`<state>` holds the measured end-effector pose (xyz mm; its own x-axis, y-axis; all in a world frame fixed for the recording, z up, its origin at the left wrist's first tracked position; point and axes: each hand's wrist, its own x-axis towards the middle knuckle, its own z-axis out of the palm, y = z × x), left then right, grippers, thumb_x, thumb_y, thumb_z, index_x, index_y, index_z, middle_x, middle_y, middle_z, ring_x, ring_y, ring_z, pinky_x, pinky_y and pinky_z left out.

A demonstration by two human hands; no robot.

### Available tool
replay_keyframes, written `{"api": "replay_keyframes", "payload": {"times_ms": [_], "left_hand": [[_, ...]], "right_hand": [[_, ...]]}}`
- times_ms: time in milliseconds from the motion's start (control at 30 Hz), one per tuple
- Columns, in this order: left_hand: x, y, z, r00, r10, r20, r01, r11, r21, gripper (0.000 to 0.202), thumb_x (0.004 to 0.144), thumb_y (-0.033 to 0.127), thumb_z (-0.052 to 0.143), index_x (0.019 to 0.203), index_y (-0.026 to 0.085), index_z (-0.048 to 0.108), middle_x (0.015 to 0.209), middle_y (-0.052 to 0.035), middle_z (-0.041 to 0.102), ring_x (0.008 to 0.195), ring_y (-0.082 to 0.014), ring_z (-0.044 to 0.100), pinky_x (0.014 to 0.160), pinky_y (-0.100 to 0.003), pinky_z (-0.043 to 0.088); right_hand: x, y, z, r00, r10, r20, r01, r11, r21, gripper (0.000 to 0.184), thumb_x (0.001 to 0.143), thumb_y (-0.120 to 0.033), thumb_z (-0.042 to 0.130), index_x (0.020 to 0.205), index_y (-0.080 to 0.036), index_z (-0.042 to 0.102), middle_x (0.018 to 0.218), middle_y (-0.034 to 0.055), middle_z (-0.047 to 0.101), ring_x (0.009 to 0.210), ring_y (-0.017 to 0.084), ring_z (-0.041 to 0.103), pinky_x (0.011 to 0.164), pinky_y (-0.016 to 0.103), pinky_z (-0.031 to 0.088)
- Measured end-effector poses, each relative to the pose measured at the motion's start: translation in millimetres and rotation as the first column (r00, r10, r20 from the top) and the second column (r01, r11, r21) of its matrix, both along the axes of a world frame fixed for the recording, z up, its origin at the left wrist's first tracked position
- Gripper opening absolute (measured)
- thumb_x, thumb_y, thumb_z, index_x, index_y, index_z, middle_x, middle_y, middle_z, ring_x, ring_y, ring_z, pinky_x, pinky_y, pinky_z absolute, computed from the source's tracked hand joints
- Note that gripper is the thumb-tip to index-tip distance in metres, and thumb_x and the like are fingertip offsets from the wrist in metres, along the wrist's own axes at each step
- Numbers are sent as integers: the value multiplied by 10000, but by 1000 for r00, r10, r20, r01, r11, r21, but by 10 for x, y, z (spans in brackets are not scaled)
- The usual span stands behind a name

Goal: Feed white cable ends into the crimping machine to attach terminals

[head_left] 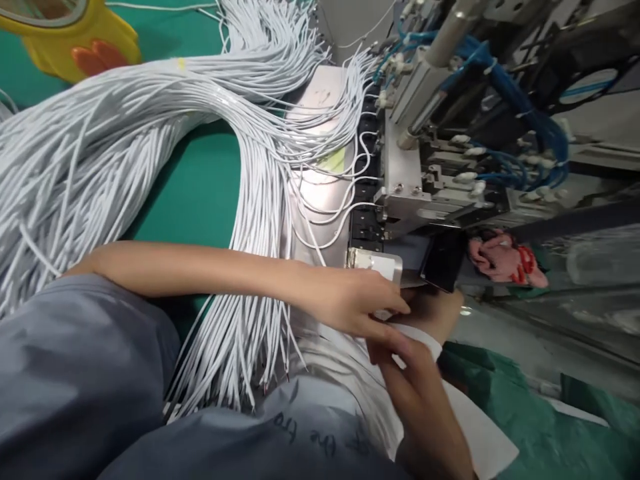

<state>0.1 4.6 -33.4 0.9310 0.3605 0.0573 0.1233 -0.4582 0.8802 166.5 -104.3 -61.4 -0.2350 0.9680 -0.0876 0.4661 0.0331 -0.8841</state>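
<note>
My left hand (357,300) reaches across from the left, its fingers curled in front of the machine's edge. Its lower fingertips meet the fingertips of my right hand (413,377), which comes up from the bottom right with fingers bent together. Anything between the fingertips is too small or hidden to make out. A thick bundle of white wires (257,193) passes under my left forearm, its cut ends hanging near my lap. Just beyond my left hand is a pale plate (385,267) at the end of a black wire-holding rail (367,230).
A machine (405,167) with metal cylinders and blue air tubes (525,113) stands on the right. More white wires (85,147) cover the green table mat (200,180). A yellow duck-shaped item (95,40) sits top left. Pink-and-red cloth (507,257) lies beside the machine.
</note>
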Motion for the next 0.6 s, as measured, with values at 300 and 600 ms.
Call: {"api": "replay_keyframes", "payload": {"times_ms": [300, 600], "left_hand": [[40, 20, 19, 998, 25, -62, -31, 995, -92, 246, 896, 223, 496, 763, 121, 676, 757, -51, 661, 694, -114, 600, 660, -199, 439], [79, -91, 80, 984, 176, -35, -178, 925, -335, 154, 836, 176, 548, 746, 102, 648, 700, -16, 597, 577, -71, 571, 541, -155, 446]], "right_hand": [[175, 128, -1, 693, -298, -656, 329, 941, -80, 181, 756, -394, 666, 817, -227, 699, 651, 11, 589, 545, 138, 540, 470, 261, 429], [-22, 172, -68, 789, -357, -501, 497, 849, 178, 78, 817, -227, 626, 779, -230, 694, 736, 22, 593, 682, 139, 539, 590, 269, 429]]}}
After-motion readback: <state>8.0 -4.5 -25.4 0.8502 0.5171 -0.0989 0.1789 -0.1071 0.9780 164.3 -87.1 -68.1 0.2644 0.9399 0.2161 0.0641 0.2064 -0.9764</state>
